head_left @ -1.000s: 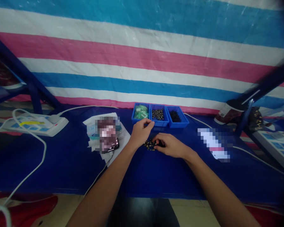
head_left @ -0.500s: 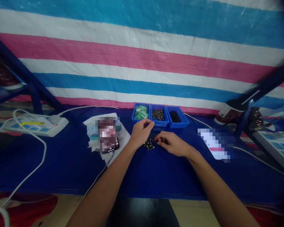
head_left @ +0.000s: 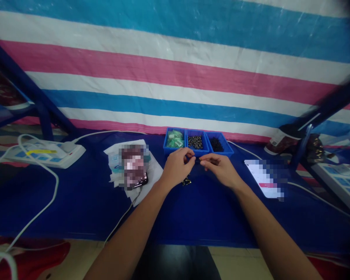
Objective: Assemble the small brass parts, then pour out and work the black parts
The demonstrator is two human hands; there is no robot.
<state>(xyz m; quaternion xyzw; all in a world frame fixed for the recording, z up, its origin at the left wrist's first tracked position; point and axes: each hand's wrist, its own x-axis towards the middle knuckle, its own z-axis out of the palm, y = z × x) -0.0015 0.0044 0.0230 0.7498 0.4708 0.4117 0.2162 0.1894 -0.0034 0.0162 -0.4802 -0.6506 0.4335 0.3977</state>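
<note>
Small metal fittings (head_left: 186,181) lie on the blue tabletop (head_left: 210,210) just below my hands. My left hand (head_left: 177,167) and right hand (head_left: 221,169) pinch narrowly, fingertips nearly meeting, though I can't tell what they hold. A fumbled grip could flick a tiny piece into the nearby blue bin (head_left: 196,142).

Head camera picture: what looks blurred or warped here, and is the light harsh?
In the head view, the striped tarpaulin bows from wide-angle distortion, the blue frame bar at upper right is blurred, the top right corner darkens, and the light looks soft, without hard glare.
</note>
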